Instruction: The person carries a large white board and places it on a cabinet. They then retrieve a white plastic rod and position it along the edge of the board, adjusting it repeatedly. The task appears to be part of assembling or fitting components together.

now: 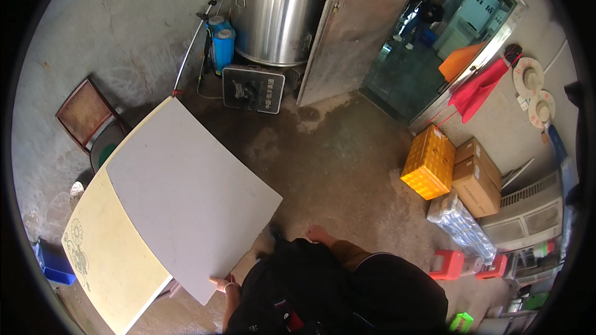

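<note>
A large flat grey board [192,180] lies over a cream tabletop [124,236] with a dark flower pattern. The tabletop's left part shows past the board. At the board's near right edge, my left hand [225,283] holds it, with a finger over the top surface; the rest of the grip is hidden. My right hand [318,234] is out in front of my body, over the floor and apart from the board. No object shows in it, but its fingers are too small and indistinct to read.
A brown woven-back chair [90,115] stands by the left wall, a blue bin [54,263] below. A steel drum [273,18], blue sprayer [221,46] and open metal door [363,25] are ahead. An orange crate [429,161], cartons [477,186] and red stools [447,265] line the right.
</note>
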The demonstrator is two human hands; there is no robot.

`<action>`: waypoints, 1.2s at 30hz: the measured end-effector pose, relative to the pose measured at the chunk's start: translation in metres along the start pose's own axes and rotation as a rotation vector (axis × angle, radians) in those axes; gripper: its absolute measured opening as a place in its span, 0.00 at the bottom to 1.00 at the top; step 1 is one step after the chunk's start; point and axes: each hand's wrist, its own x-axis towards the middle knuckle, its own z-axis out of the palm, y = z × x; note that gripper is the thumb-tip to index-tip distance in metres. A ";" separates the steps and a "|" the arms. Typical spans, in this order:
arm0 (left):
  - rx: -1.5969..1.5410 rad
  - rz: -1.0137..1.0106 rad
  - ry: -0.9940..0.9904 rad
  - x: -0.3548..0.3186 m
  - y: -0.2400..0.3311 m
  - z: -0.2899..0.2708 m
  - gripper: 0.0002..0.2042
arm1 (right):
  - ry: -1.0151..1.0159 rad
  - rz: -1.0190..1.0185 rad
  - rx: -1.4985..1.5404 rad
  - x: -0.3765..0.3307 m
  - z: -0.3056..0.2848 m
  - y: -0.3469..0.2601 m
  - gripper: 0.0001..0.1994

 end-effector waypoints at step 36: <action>0.088 -0.071 -0.166 -0.001 -0.003 -0.020 0.37 | -0.104 -0.165 0.087 -0.037 0.055 0.066 0.19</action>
